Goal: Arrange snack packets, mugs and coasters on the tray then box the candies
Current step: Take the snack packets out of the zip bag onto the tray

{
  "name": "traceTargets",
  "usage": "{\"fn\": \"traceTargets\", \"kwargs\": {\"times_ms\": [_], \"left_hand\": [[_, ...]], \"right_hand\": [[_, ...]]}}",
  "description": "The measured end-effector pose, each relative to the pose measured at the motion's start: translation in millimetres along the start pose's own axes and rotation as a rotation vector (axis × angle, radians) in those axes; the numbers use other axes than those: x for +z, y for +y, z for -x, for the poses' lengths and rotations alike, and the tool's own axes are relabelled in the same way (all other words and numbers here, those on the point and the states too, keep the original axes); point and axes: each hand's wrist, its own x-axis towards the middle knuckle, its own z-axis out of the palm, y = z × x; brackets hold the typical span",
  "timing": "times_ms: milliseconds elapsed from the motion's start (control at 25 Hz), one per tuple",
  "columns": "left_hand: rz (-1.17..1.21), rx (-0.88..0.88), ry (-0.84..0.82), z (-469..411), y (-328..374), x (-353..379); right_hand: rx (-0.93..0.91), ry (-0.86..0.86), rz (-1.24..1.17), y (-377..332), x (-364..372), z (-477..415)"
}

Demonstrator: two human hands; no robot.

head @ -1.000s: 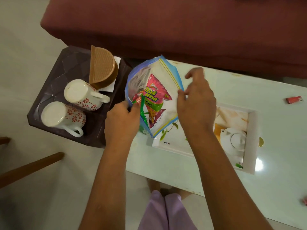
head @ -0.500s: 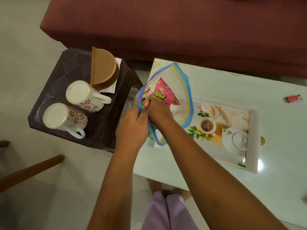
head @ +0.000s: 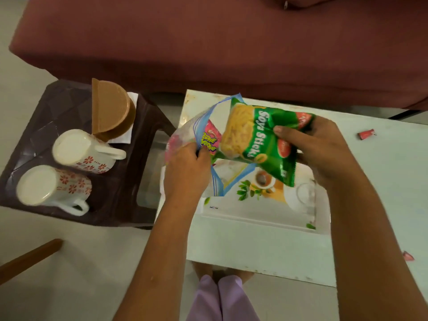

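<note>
gripping a green snack packet [head: 261, 140], right fingers [head: 286, 133] closed; left hand [head: 185, 167] pinches the zip bag [head: 196, 133] over the tray [head: 254, 218].

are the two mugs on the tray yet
No, both mugs stand upside down on the dark stool to the left, while the tray lies on the white table.
</note>
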Motion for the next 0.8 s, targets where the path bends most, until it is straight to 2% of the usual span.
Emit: {"fn": "traceTargets", "kwargs": {"times_ms": [200,320,400,600,720,800], "left_hand": [[-0.114,0.052,-0.188,5.9,18.2,59.7],[-0.151,0.034,-0.246,11.9,24.1,88.6],[-0.183,0.040,-0.257,10.9,24.2,100.8],[-0.128,0.073,-0.181,0.0,17.6,104.9],[-0.105,0.065,-0.131,-3.9,21.0,102.0],[-0.115,0.062,-0.124,-5.2,25.0,102.7]], "right_hand": [[0.197,0.123,-0.037,57.6,-94.1,-14.1],[0.285,0.185,-0.031,104.3,-130.5,-27.5],[0.364,0.183,-0.011,131.4,-147.2,-37.7],[0.496,0.044,0.092,164.9,-162.1,-65.8],[0.411,0.209,0.058,172.0,-160.8,-83.3],[0.318,0.408,0.231,174.6,-155.3,-88.1]]}}
